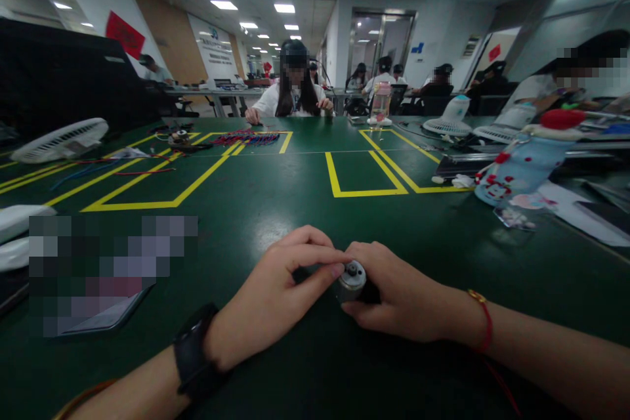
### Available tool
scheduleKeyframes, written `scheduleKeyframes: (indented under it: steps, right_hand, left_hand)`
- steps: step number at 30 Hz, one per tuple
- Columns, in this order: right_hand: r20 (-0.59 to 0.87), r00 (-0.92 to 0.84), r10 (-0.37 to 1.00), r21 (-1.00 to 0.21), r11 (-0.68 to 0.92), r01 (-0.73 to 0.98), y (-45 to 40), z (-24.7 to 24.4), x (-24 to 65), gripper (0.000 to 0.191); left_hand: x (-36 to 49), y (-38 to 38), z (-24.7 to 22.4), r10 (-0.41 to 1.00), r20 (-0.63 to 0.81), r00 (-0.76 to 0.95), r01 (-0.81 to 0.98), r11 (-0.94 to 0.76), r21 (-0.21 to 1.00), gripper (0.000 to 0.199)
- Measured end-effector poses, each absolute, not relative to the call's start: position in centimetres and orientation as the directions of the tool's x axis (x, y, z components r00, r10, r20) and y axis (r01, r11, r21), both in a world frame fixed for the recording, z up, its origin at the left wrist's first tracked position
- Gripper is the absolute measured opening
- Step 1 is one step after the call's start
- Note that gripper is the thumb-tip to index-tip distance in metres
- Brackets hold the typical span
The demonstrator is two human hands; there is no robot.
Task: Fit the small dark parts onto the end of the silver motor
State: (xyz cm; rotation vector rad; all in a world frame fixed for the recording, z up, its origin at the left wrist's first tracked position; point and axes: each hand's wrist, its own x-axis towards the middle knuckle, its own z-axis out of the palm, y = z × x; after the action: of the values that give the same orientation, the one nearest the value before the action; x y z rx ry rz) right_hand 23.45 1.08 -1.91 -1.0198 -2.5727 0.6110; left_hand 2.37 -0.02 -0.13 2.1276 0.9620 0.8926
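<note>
A small silver cylindrical electric motor point(351, 285) stands upright on the green table, its top face with a short dark shaft or gear turned up toward me. My right hand point(398, 289) is wrapped round its right side, thumb in front and fingers behind. From the left, my left hand point(290, 282) closes thumb and index finger at the motor's top edge, touching it beside the shaft. Whether anything tiny sits between those fingertips cannot be seen. The left hand's other fingers are curled behind the index finger.
Yellow tape point(369, 194) marks boxes on the table point(236, 203). Red and blue wires point(246, 138) lie beyond. At left are a white fan point(62, 139) and a blurred flat item point(118, 282); at right, a light-blue bottle point(516, 167). A person point(295, 88) sits opposite.
</note>
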Motion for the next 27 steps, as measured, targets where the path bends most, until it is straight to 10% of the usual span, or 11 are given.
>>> scheduleKeyframes:
  steps: [13, 27]
  right_hand:
    - [0.140, -0.702, 0.698, -0.537, 0.649, 0.538, 1.0, -1.6, 23.9, 0.028]
    - [0.137, -0.705, 0.695, -0.544, 0.648, 0.533, 1.1, -1.4, 23.8, 0.027]
  left_hand:
    - [-0.6, 2.9, -1.5, 0.970, 0.038, 0.242, 0.430, -0.142, 0.891, 0.025]
    - [-0.3, 2.3, -1.1, 0.965, 0.016, 0.262, 0.437, -0.134, 0.889, 0.026]
